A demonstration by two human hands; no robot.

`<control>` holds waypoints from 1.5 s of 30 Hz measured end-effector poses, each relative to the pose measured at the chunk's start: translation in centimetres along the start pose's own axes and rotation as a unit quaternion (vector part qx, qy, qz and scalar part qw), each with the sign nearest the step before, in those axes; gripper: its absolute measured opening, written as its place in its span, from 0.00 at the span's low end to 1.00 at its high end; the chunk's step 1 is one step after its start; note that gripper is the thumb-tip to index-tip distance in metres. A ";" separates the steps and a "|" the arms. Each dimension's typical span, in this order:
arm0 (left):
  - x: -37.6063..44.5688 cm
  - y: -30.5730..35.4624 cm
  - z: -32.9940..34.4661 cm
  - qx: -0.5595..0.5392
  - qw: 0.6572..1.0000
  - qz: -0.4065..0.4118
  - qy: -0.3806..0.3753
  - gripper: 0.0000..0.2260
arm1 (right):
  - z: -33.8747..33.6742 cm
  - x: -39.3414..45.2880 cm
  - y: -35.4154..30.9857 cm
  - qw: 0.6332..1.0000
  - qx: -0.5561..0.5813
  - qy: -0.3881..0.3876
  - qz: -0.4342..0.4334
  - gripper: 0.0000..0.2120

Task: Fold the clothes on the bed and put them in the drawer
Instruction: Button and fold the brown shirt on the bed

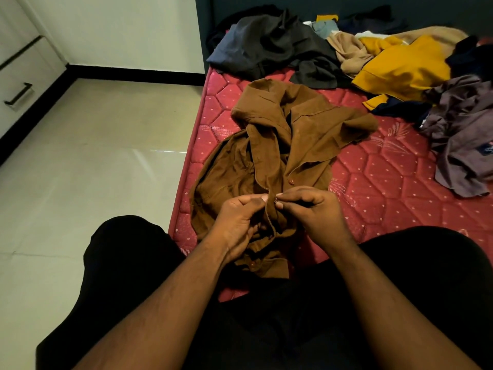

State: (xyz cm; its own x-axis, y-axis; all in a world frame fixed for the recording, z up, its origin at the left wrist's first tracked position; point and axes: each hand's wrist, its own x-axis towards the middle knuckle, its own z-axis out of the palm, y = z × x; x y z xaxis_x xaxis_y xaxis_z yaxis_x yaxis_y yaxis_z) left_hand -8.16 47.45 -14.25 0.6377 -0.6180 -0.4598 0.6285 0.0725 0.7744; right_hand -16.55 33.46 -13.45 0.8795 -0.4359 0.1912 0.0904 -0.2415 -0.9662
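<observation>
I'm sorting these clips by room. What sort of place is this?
Most likely a bedroom: a red quilted mattress strewn with loose clothes, a brown shirt held by both hands, and white drawers beside the tiled floor.

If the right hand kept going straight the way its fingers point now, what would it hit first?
The right hand points leftward, pinching the brown shirt at its button edge. Going on, it would meet that fold of shirt at once, then likely the left hand just beyond; depth is unclear.
</observation>
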 end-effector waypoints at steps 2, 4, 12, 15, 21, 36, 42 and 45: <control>0.1 -0.2 0.0 -0.008 1.000 -0.003 0.001 0.10 | 0.1 -0.1 0.2 1.000 0.007 0.015 -0.002 0.15; 0.1 -0.3 0.0 -0.018 1.000 -0.007 -0.003 0.08 | 0.3 -0.1 0.5 1.000 0.014 0.024 -0.007 0.14; 0.2 -0.8 -0.3 -0.030 0.999 -0.011 0.002 0.04 | 0.0 0.0 0.4 0.998 0.011 -0.042 0.035 0.13; 0.6 -1.2 -0.4 -0.030 0.999 -0.015 0.014 0.03 | 0.0 0.2 0.6 0.997 -0.009 -0.059 0.041 0.14; 0.7 -1.3 -0.9 0.020 0.998 -0.010 -0.062 0.10 | -0.6 0.3 0.9 0.996 -0.053 -0.058 0.040 0.07; 1.3 -2.4 -1.0 0.168 0.980 0.079 -0.070 0.03 | -0.9 -0.3 2.5 0.926 -0.353 -0.064 -0.118 0.02; 1.0 -2.9 -1.2 0.212 0.971 0.067 -0.094 0.09 | -0.3 0.0 2.2 0.943 -0.302 -0.054 -0.130 0.03; 0.8 -3.0 -2.2 0.202 0.976 0.025 -0.071 0.06 | -0.5 0.0 1.9 0.963 -0.239 -0.119 -0.025 0.07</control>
State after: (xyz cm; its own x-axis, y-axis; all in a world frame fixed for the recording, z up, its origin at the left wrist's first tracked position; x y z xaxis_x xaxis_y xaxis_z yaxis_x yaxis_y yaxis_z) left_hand -8.54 48.41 -17.89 0.5775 -0.7259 -0.3736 0.3518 -0.1917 0.9162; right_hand -16.59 32.53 -15.22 0.9668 -0.2166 0.1358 -0.0402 -0.6534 -0.7560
